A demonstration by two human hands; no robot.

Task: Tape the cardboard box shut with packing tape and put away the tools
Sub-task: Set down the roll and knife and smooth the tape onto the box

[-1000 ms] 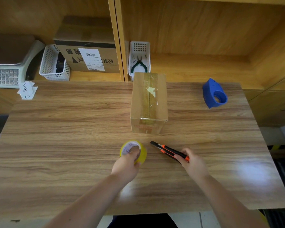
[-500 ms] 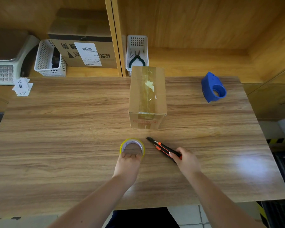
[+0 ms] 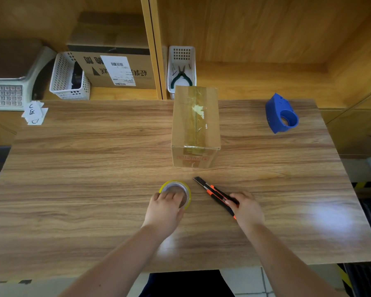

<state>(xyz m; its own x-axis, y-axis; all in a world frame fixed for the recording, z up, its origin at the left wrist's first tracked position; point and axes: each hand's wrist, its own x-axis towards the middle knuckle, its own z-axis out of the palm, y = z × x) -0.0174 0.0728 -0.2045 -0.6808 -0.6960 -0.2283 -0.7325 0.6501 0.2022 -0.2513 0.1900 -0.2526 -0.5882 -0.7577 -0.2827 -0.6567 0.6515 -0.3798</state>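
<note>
- We find the box point(image 3: 195, 125) upright at the middle of the bench point(image 3: 94, 168), toward its far edge, with clear tape along the top seam and down the near face; we judge the sealing done, which would explain why the box stands apart from both hands.
- A red printed mark sits on the near face of the box; we cannot read it.
- The tape roll point(image 3: 176, 192) lies flat just in front of the box. Our left hand point(image 3: 164, 209) covers its near side with fingers curled over the rim and into the core, a grip suited to lifting it for storage.
- The knife point(image 3: 215, 195) lies diagonally beside the roll, its tip toward the box. Our right hand point(image 3: 247, 209) is closed around the rear of its handle; we cannot tell whether the blade is out.
- The blue dispenser point(image 3: 281, 113) rests well apart at the far right of the bench.
- A white basket point(image 3: 181, 58) behind the box holds pliers point(image 3: 181, 79), a likely place for the tools.
- The shelf carton point(image 3: 114, 67) carries a barcode label and upside-down print we cannot make out; paper slips point(image 3: 34, 112) at far left bear handwritten marks.
</note>
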